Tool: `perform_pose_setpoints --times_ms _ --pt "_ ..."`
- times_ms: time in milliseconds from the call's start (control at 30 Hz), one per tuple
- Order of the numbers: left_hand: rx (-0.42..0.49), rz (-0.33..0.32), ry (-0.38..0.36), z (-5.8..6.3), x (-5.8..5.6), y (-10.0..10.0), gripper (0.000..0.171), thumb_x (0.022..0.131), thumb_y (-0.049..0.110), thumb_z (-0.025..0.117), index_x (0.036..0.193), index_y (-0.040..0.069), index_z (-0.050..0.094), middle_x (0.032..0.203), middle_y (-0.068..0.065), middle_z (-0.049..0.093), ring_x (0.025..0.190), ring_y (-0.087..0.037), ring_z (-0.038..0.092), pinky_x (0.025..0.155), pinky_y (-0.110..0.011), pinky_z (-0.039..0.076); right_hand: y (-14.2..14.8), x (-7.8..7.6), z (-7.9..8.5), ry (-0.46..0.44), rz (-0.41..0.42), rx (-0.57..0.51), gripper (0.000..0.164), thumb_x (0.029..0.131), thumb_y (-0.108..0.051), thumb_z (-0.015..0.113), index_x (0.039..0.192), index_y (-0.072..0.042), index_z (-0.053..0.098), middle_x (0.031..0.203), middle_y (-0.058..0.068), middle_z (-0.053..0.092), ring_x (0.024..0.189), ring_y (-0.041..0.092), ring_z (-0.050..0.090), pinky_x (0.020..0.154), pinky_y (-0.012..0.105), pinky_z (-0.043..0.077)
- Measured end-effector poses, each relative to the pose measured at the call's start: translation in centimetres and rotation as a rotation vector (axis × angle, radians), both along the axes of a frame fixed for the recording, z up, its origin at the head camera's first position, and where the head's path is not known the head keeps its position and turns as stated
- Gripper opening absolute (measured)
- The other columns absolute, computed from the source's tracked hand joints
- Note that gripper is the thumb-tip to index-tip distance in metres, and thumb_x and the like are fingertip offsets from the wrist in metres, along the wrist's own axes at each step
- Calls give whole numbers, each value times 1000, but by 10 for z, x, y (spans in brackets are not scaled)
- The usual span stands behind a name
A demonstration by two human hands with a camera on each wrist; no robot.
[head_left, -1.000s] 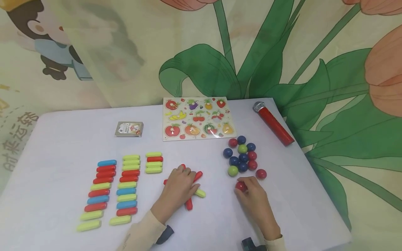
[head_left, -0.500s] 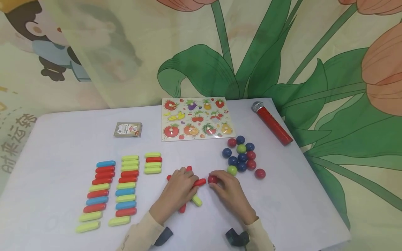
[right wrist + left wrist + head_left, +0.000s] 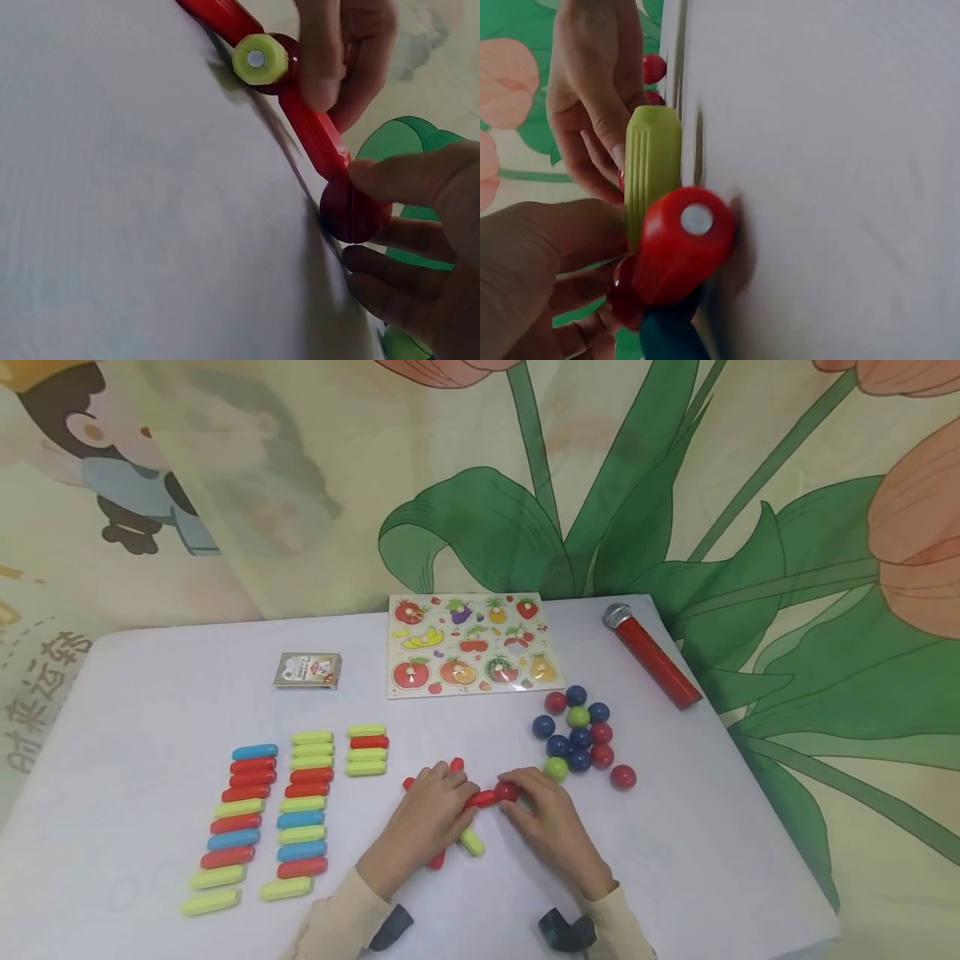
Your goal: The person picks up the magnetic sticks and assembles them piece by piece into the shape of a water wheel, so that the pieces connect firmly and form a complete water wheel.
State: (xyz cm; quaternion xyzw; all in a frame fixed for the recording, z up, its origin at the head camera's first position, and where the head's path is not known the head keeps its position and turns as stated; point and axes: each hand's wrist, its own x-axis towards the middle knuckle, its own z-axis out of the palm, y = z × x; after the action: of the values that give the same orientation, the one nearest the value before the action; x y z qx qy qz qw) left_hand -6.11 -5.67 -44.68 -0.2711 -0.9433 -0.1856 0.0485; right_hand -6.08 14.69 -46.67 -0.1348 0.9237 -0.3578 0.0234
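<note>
On the table, a star of red, yellow-green and blue sticks lies under my left hand (image 3: 423, 814). That hand grips a red stick (image 3: 483, 798) of the star between thumb and fingers. Pinched in my right hand (image 3: 551, 827), a red ball (image 3: 506, 791) touches this stick's outer end, as the right wrist view shows too at the ball (image 3: 356, 210). The left wrist view has a yellow-green stick (image 3: 652, 165) and a red stick (image 3: 682, 240) with a pale disc at its tip, beside another red ball (image 3: 622, 292). My left hand hides much of the star's centre.
Rows of coloured sticks (image 3: 302, 818) lie at the left. Loose red, blue and green balls (image 3: 581, 737) cluster right of centre. Farther back are a card box (image 3: 307, 671), a fruit puzzle board (image 3: 474, 645) and a red tube with a silver head (image 3: 652, 657).
My right hand has carried the red ball leftward from near the ball cluster to the red stick's end. The star has turned and shifted slightly under my left hand.
</note>
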Motion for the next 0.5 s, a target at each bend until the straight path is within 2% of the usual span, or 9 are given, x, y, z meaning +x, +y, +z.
perform_pose_setpoints --times_ms 100,233,367,500 --pt "50 61 -17 6 -1 -13 31 78 30 79 104 14 71 94 2 64 80 -11 49 71 -25 45 3 0 1 -4 -16 17 40 80 -19 78 117 -20 64 113 -8 63 110 11 59 96 34 49" --pt "88 215 -10 15 -3 -44 36 77 26 81 107 13 68 101 -3 64 92 -19 57 80 -37 53 9 1 1 -31 -63 17 40 81 -19 78 119 -22 64 114 -10 62 111 10 58 95 34 49" --pt "77 338 0 14 -5 -79 37 77 22 81 109 10 67 105 -9 63 96 -26 58 80 -44 55 13 2 1 -47 -84 7 39 81 -17 77 118 -22 65 112 -11 63 110 10 59 95 33 50" --pt "58 404 -10 11 -2 -99 42 75 21 82 111 7 66 105 -12 62 94 -29 58 78 -46 55 13 4 1 -55 -78 13 38 81 -17 76 117 -22 65 111 -10 63 109 11 59 94 34 50"
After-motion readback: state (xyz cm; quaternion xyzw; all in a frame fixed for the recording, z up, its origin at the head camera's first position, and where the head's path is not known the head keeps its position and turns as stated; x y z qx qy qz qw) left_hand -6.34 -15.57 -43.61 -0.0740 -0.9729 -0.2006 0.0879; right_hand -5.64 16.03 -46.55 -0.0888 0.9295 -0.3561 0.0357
